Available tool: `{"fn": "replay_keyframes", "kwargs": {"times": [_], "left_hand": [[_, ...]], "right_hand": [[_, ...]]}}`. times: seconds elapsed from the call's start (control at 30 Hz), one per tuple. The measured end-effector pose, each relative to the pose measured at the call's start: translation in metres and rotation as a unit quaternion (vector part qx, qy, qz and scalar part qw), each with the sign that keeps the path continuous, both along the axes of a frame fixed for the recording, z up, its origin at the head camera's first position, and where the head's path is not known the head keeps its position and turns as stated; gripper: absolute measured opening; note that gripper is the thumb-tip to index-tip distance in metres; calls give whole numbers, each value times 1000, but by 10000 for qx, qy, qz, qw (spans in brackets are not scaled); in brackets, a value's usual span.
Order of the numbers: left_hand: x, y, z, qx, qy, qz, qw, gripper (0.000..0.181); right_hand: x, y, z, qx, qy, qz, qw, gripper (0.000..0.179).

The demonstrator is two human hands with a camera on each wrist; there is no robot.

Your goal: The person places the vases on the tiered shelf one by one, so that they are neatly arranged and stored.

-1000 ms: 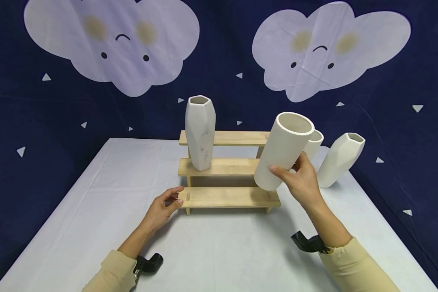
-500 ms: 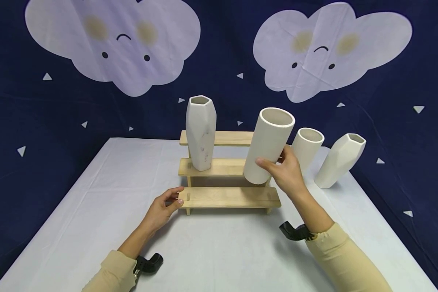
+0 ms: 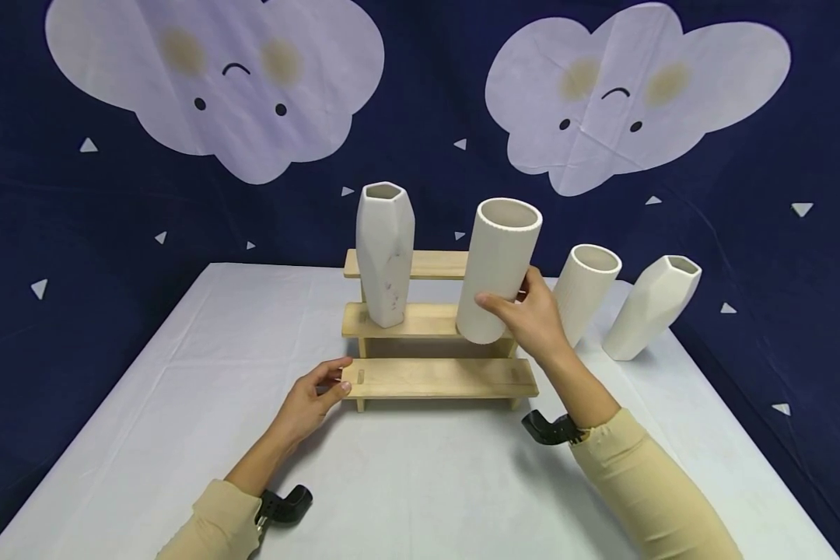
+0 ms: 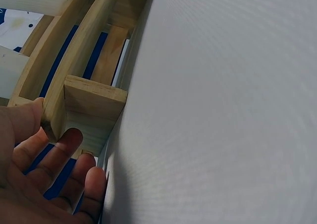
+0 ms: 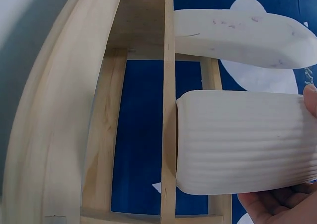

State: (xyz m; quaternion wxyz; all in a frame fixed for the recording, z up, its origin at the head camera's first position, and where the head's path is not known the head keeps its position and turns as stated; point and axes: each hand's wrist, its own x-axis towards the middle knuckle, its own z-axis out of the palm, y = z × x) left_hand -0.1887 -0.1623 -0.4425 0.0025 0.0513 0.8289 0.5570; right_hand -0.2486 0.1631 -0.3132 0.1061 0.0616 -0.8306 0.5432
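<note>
A three-step wooden shelf (image 3: pixel 441 377) stands mid-table. My left hand (image 3: pixel 316 397) pinches the left end of its lowest board; in the left wrist view the thumb lies on the board's top and the fingers (image 4: pixel 69 144) are curled beneath. With my right hand (image 3: pixel 532 315) I grip a white ribbed cylindrical vase (image 3: pixel 498 260) from its right side, thumb in front, other fingers mostly hidden behind. In the right wrist view the ribbed vase (image 5: pixel 247 142) has its base right at the middle board. A white faceted vase (image 3: pixel 385 257) stands on that board's left part.
To the right of the shelf, a smaller white cylindrical vase (image 3: pixel 586 292) and another faceted white vase (image 3: pixel 652 307) stand on the white-covered table (image 3: pixel 420 490). Behind hangs a dark blue curtain (image 3: pixel 434 179) with clouds and triangles.
My right hand has carried the ribbed vase leftward to the middle board, and the vase is more upright. The smaller cylindrical vase behind it has come into fuller view. My left hand has stayed put.
</note>
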Motion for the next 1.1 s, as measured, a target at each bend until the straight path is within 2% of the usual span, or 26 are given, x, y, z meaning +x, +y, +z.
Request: {"fn": "replay_keyframes", "kwargs": {"times": [0.57, 1.1], "left_hand": [[0, 0, 0, 25, -60, 0, 10000, 42], [0, 0, 0, 18, -54, 11, 10000, 42]], "right_hand": [[-11, -7, -1, 26, -3, 25, 10000, 84], [-16, -12, 0, 58, 98, 38, 9999, 78]]}}
